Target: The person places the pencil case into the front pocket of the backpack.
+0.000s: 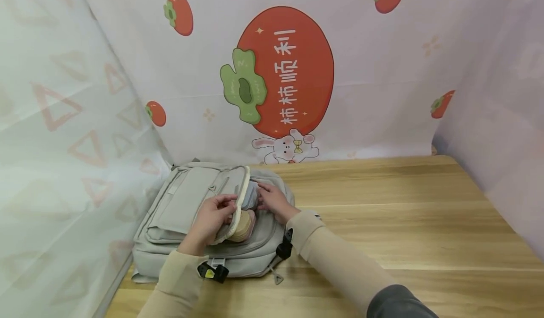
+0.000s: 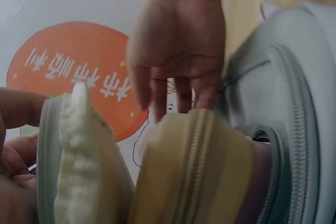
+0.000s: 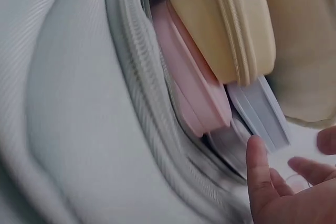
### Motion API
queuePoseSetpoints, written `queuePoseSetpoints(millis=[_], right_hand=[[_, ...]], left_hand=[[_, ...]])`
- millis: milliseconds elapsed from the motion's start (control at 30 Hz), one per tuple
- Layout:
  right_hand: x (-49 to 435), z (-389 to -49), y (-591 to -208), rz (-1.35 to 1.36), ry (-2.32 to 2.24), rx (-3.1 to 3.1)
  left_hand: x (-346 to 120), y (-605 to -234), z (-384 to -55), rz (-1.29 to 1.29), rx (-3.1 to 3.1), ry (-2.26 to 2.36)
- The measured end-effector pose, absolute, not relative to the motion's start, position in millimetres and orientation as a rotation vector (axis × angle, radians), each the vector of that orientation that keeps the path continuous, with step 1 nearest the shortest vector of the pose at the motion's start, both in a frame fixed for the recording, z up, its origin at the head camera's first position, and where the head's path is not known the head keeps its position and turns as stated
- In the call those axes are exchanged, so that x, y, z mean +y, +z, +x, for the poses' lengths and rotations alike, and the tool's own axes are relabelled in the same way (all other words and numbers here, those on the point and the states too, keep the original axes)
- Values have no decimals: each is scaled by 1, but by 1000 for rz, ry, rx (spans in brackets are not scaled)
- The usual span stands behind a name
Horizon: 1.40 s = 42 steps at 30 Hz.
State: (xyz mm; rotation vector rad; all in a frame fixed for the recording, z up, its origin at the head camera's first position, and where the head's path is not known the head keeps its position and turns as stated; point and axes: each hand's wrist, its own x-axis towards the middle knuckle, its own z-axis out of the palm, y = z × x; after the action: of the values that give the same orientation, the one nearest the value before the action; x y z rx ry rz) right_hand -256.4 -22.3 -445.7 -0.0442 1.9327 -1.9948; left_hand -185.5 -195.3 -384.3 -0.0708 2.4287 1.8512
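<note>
A grey backpack [image 1: 170,205] lies on the table with its front pocket unzipped. My left hand [image 1: 212,219] pinches the edge of the pocket flap [image 2: 79,156] and holds it away from the opening. Inside the pocket sit a yellow zip case [image 3: 223,24], a pink case [image 3: 191,72] and bluish cases [image 1: 250,196]. My right hand [image 1: 274,201] is at the far end of the opening, beside the bluish cases. Its fingers [image 3: 258,163] are extended near a bluish case, and no grip shows. The bottom of the pocket is hidden.
The wooden table [image 1: 382,214] stretches to the right of the backpack. A printed cloth [image 1: 361,72] hangs behind it, and another cloth [image 1: 63,143] stands close along the left side. A strap with a zipper pull [image 1: 277,278] hangs at the backpack's near edge.
</note>
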Motion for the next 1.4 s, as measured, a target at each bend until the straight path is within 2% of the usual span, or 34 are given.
queuePoseSetpoints(millis=[267,633,1033,1267,1400], right_hand=[[-7,-255,-442,-44,-2025,1899],[9,-250,-456,-210,-1778,2246],[81,-254,-462,-52,-1873,2124],[115,-249,-468,-55,-1854,2105],[132,-241,-469,-144,-1744,2231]], left_hand=[[-172,-385,-176,298,2855,1088],[-157,-392,-166,389,2916,977],[-167,-386,-143,245,2856,1232],[-155,-391,-138,428,3031,907],[-148,-394,-129,541,3167,685]])
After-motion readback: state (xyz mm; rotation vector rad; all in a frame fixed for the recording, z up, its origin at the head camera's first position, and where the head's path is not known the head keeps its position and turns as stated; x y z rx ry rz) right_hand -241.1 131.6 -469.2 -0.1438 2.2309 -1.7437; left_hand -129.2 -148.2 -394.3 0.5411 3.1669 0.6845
